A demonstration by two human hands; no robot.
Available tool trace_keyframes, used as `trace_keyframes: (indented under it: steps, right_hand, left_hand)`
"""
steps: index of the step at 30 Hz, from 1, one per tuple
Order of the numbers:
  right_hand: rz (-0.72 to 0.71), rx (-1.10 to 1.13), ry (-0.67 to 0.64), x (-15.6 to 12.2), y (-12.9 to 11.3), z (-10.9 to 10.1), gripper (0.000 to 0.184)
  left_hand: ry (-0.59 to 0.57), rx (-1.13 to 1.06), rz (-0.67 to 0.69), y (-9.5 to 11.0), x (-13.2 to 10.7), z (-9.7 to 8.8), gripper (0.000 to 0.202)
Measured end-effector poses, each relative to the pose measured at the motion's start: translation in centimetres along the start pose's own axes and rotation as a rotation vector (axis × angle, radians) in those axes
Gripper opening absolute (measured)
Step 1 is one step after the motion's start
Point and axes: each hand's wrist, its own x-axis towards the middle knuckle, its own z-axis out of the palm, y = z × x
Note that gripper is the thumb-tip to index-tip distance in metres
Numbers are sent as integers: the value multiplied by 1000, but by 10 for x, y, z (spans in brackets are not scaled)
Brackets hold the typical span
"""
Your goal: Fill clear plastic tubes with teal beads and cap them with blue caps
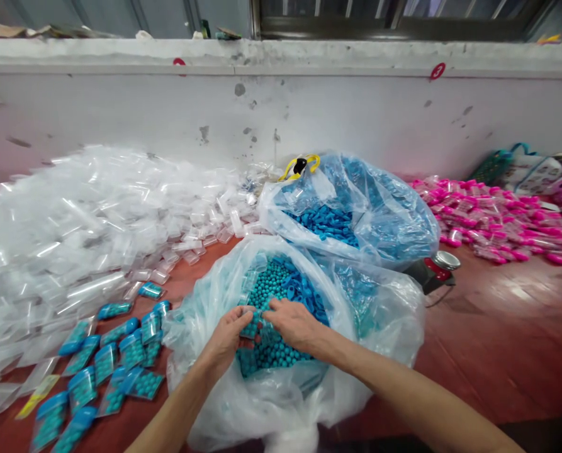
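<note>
My left hand point(228, 333) is closed around a small clear plastic container point(249, 329) with teal beads inside. My right hand point(294, 322) is at the container's other side, its fingers bent together by the opening; what they pinch is hidden. Both hands are over an open clear plastic bag point(200, 302) lined with loose teal beads point(281, 352). Blue caps point(304, 296) lie in the same bag, to the right of the beads. On the left, several filled containers with blue caps point(105, 362) are scattered on the red surface.
A large heap of empty clear containers point(101, 214) covers the left. Behind the bag stands another bag of blue caps point(325, 223). Pink-capped containers point(493, 217) are piled at right, near a dark device with a round metal top point(445, 260). A wall point(356, 119) closes the back.
</note>
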Motion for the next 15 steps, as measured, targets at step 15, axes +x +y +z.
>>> trace_keyframes:
  steps: [15]
  right_hand:
    - [264,8,-78,-38,6,18,25]
  left_hand:
    - [-104,-48,17,-22,-4,6,50]
